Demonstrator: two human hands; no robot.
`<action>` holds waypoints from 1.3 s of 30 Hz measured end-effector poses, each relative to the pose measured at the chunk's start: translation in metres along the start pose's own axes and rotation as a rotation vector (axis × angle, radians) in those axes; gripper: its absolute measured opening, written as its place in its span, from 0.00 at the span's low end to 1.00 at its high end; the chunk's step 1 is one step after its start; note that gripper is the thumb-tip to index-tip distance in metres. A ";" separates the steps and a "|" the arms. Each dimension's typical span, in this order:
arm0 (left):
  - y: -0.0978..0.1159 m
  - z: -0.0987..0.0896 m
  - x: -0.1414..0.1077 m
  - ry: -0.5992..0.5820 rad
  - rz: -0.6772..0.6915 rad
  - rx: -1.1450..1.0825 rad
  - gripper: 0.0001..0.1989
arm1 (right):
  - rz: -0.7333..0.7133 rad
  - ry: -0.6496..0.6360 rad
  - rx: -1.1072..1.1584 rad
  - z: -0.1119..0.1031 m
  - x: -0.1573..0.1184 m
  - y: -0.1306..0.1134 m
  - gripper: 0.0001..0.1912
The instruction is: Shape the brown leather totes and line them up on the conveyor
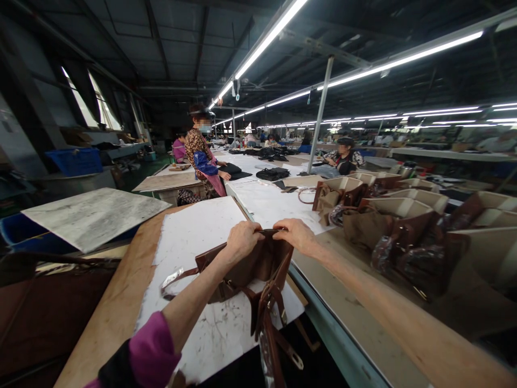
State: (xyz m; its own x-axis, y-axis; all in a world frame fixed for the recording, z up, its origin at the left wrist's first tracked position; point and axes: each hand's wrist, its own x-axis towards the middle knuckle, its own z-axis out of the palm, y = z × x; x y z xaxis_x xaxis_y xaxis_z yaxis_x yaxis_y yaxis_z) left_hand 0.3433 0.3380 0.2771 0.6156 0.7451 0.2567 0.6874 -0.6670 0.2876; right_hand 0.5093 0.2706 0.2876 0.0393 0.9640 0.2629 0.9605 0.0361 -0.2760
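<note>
A brown leather bag (258, 264) rests on white paper (194, 226) on the worktable, its straps and buckles hanging toward me. Fingers of my left hand (243, 238) are closed on the bag's far upper edge. Just to the right, my right hand (297, 235) pinches the same edge, a small gap between the two. A strap wrapped in clear plastic (173, 280) lies to the bag's left, and another wrapped strap hangs at the front. The fingertips are partly hidden behind the edge.
Several brown bags with beige linings (396, 207) stand on the right. A pale board (97, 215) lies at the left above a blue bin (16, 231). A person in a patterned top (196, 148) stands across the table beside black pieces (232, 171). A metal post (321, 113) rises beyond.
</note>
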 end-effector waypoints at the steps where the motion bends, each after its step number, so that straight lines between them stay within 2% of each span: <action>1: -0.001 0.001 0.000 -0.002 -0.004 -0.008 0.10 | -0.011 0.015 0.041 0.003 0.000 -0.001 0.09; 6: -0.001 0.001 -0.001 -0.013 -0.023 -0.035 0.12 | -0.050 0.177 -0.031 0.009 -0.005 -0.007 0.06; 9: -0.001 0.001 -0.001 -0.003 -0.020 -0.039 0.11 | -0.093 0.200 -0.105 0.008 -0.009 -0.010 0.02; 13: 0.001 0.000 -0.002 0.018 -0.028 -0.048 0.11 | -0.108 0.221 -0.152 0.008 -0.009 -0.013 0.03; 18: 0.003 -0.003 -0.004 -0.033 -0.077 -0.042 0.12 | -0.092 0.248 -0.219 0.010 -0.008 -0.014 0.03; 27: -0.001 0.003 -0.003 0.035 -0.029 -0.034 0.10 | -0.145 0.215 -0.367 0.008 -0.011 -0.017 0.07; 32: 0.000 0.003 -0.004 0.025 -0.034 -0.021 0.11 | -0.279 0.147 -0.487 0.004 -0.008 -0.017 0.09; 34: 0.001 0.002 -0.005 0.019 -0.039 -0.017 0.11 | -0.295 0.129 -0.466 0.003 -0.006 -0.017 0.09; 39: 0.002 0.001 -0.008 0.011 -0.022 -0.026 0.12 | -0.166 0.098 -0.197 0.003 0.000 -0.013 0.06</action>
State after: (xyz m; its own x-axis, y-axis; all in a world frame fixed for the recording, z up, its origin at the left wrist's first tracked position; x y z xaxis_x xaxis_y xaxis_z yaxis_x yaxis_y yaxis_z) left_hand 0.3401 0.3308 0.2748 0.5958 0.7597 0.2605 0.6903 -0.6502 0.3174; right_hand 0.4961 0.2712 0.2886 -0.1061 0.9189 0.3799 0.9907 0.1305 -0.0391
